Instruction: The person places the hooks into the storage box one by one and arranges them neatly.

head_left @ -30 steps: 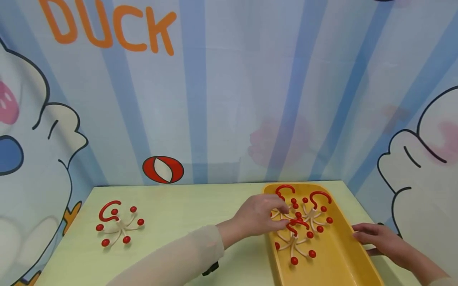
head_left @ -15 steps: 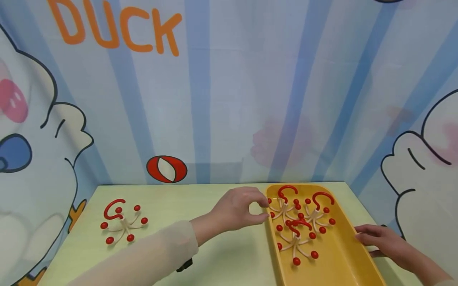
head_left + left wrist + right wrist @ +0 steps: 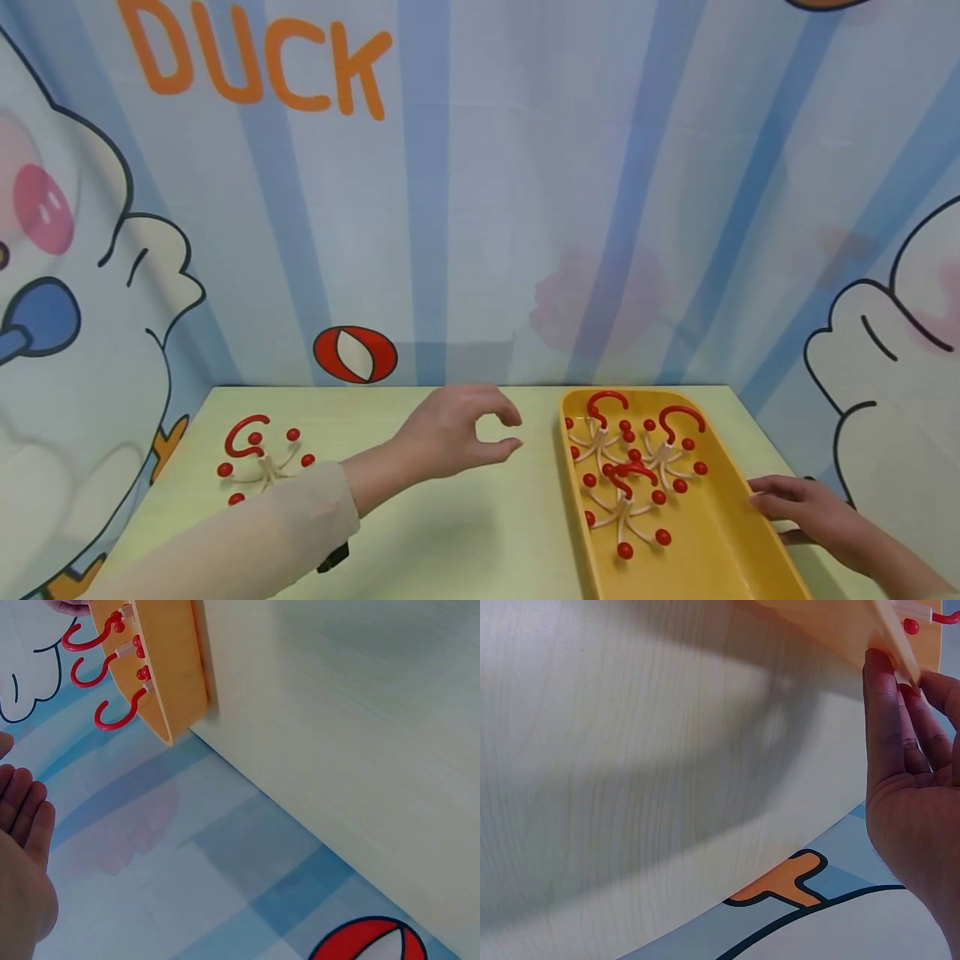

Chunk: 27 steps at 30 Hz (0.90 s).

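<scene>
My left hand hovers over the table between the tray and the lone hanger, thumb and fingers curved apart around nothing. At the right side, my right hand pinches the rim of a yellow tray; in the right wrist view its fingers lie against the outer wall with the thumb at the rim. Three multi-arm hangers, each with a red hook, cream arms and red ball tips, stand in the tray's far half, the nearest hanger in front. A matching hanger stands at far left, partly behind my left sleeve.
The pale green table ends at a striped blue backdrop with cartoon figures and orange lettering. Side panels of the same cloth stand close on the left and right. The tray's raised wall borders the table's middle.
My left hand has drawn back leftward from above the hangers in the tray and is now over the table. The right hand stays at the tray's rim. The view has shifted slightly.
</scene>
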### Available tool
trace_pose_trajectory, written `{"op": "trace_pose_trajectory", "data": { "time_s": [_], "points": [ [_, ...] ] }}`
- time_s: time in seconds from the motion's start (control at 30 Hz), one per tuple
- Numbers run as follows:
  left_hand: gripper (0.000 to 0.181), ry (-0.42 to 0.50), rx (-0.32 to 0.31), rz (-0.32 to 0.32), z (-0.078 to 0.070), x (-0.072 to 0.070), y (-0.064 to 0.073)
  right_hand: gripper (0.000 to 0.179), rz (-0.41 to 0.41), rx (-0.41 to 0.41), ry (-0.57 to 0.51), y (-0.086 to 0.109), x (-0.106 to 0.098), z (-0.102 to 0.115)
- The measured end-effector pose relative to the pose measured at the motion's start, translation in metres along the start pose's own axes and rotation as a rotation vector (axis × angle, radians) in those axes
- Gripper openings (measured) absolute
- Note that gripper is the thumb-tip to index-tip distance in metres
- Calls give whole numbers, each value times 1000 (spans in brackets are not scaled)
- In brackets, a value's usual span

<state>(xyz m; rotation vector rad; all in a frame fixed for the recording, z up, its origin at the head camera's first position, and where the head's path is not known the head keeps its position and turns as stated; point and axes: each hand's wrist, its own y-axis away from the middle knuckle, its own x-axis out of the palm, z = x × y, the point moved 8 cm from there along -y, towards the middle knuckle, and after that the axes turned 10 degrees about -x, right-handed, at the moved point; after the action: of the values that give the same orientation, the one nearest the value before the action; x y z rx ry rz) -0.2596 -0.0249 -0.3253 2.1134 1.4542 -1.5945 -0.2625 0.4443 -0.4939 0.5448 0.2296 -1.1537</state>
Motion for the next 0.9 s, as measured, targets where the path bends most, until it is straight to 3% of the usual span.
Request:
{"op": "trace_pose_trajectory", "data": {
  "time_s": [0.33,0.57,0.9],
  "points": [
    [16,-29,-47,-46,24,-28,23,64,8,3,-21,3,0,-3],
    [17,-58,-88,-112,42,-53,39,65,5,12,-34,6,-1,-6],
    [19,-96,-119,-178,59,-82,57,62,5,17,-64,7,-2,-11]
  ]
}}
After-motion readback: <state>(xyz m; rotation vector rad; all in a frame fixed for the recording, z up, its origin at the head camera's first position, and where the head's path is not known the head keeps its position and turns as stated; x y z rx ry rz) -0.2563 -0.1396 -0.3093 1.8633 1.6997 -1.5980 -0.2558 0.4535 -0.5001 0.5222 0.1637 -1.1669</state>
